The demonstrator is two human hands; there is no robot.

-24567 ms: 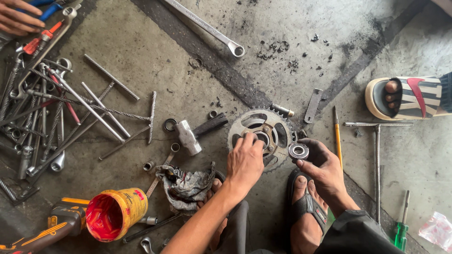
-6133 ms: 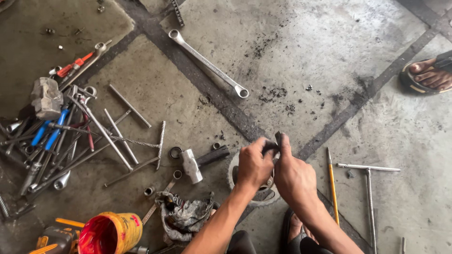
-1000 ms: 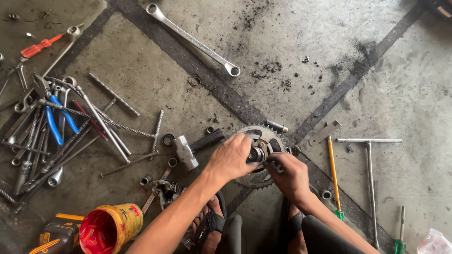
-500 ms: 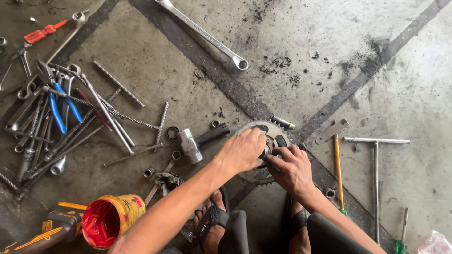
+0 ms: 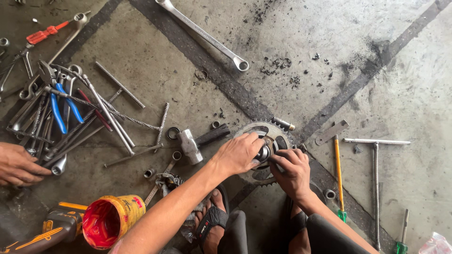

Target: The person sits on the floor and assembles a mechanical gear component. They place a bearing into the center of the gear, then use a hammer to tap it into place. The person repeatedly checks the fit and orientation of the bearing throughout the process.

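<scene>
- The left hand presses its grip on the hub of the sprocket; the right hand pinches the same hub from below.
- The sprocket lies flat on the floor.
- A hammer lies just left; a yellow screwdriver lies right.
- Another person's hand rests by the tool pile.

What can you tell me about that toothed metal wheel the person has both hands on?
The sprocket is a flat, round disc of grey, grimy metal with small teeth around its rim and cut-out openings inside. It lies flat on the stained concrete floor, just in front of the person's feet. The left hand rests on it and the right hand presses at its centre, where a dark round hub part sits. The hands hide its lower half.
</scene>
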